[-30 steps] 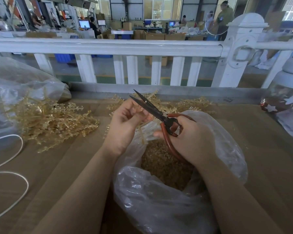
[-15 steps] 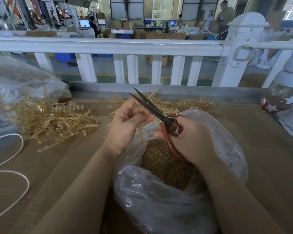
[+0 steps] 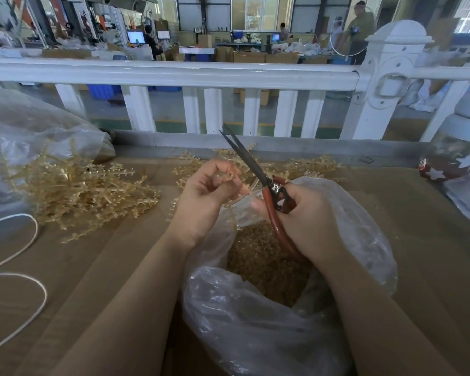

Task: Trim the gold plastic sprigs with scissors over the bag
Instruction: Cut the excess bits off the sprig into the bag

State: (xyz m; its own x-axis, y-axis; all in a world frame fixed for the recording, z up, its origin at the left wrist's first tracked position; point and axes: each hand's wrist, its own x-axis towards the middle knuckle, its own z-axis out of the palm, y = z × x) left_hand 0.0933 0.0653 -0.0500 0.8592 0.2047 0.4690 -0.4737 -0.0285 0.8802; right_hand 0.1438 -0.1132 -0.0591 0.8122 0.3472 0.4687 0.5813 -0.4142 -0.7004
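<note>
1. Left hand [image 3: 205,196]: raised above the near rim of the bag, fingers curled; grip pinched on a small gold sprig [image 3: 228,172], which shows between the fingertips.
2. Right hand [image 3: 307,215]: over the bag mouth, grip clamped round the red handles of the scissors [image 3: 258,172].
3. Scissors: dark blades together or very nearly so, pointing up and away toward the fence, the tips well above the left hand; blades pass just beside the held sprig on its right.
4. Bag [image 3: 255,321]: clear plastic, open-mouthed, on the table [image 3: 106,267] directly under both hands; a heap of gold trimmings [image 3: 266,261] lies inside.
5. Loose gold sprigs [image 3: 87,194]: a large pile on the table left of the hands, part spilling from a second clear bag [image 3: 25,126] at the left edge.
6. Further sprigs [image 3: 312,164]: a smaller scatter behind the hands, along the far table edge.
7. White cord [image 3: 19,267]: loops at the left edge of the table.
8. White fence [image 3: 174,74]: runs across behind the table.
9. Red item with white stars [image 3: 445,169]: far right of the table.
</note>
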